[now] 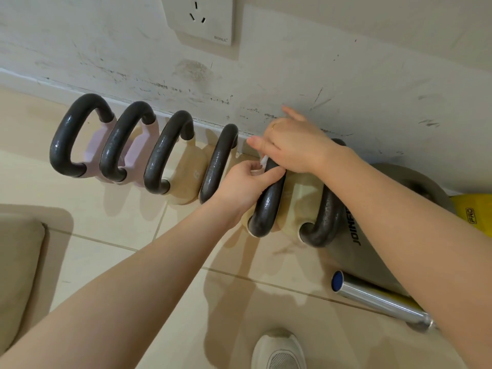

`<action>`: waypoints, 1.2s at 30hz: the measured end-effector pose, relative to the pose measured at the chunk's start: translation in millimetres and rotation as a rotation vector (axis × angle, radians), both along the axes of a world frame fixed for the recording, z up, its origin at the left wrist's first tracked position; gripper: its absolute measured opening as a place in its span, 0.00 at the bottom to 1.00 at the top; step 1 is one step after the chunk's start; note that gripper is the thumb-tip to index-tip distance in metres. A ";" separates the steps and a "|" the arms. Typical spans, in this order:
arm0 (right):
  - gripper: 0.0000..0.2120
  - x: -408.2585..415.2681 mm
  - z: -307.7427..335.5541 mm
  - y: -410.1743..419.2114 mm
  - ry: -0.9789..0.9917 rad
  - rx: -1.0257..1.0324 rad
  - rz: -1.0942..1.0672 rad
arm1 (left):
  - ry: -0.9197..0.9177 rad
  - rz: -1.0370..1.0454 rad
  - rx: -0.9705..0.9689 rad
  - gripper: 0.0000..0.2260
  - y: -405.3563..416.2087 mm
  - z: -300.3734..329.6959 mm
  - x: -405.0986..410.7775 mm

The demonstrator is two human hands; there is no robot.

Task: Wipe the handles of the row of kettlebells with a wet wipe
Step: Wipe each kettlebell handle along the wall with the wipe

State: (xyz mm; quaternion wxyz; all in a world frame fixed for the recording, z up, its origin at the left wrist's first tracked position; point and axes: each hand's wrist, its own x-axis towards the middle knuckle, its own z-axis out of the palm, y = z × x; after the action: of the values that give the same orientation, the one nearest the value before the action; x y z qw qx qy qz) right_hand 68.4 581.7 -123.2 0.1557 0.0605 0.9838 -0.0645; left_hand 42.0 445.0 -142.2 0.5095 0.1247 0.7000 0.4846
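Several kettlebells stand in a row along the wall, each with a dark grey handle. The two leftmost are pink [91, 145], the others beige [186, 179]. My right hand [295, 145] lies over the top of the fifth handle [269, 206], fingers wrapped around it. My left hand [247, 182] pinches a small white wet wipe [262, 162] against the same handle, just below my right thumb. Only a scrap of the wipe shows between the two hands. The sixth handle [326, 217] passes under my right wrist.
A grey weight plate [364, 251] marked JOINFIT leans at the right, with a yellow plate [468, 209] behind it. A chrome bar [378, 299] lies on the tiled floor. A beige cushion [18, 267] sits at the left, my white shoe [279, 352] below. A wall socket [199, 17] is above.
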 end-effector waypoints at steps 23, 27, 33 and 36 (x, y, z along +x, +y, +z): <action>0.29 58.5 -12.7 -55.9 0.136 -0.009 0.013 | 0.404 -0.333 -0.105 0.19 -57.6 -1.6 -6.8; 0.25 48.9 -18.1 -56.3 0.322 -0.493 -0.575 | 0.534 -0.457 -0.065 0.20 -52.3 1.1 -3.5; 0.31 66.1 -21.4 -95.3 0.433 -0.858 -0.949 | 0.542 -0.578 0.024 0.27 -45.0 5.0 3.1; 0.28 64.0 -13.9 -100.0 0.514 -1.183 -1.089 | 0.501 -0.603 0.004 0.28 -44.4 9.2 -5.4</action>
State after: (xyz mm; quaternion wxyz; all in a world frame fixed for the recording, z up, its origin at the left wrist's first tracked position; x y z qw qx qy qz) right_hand 132.4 481.7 -137.0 -0.1199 0.4184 0.6261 -0.6470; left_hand 36.7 400.6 -133.0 0.4422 0.4402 0.7338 0.2688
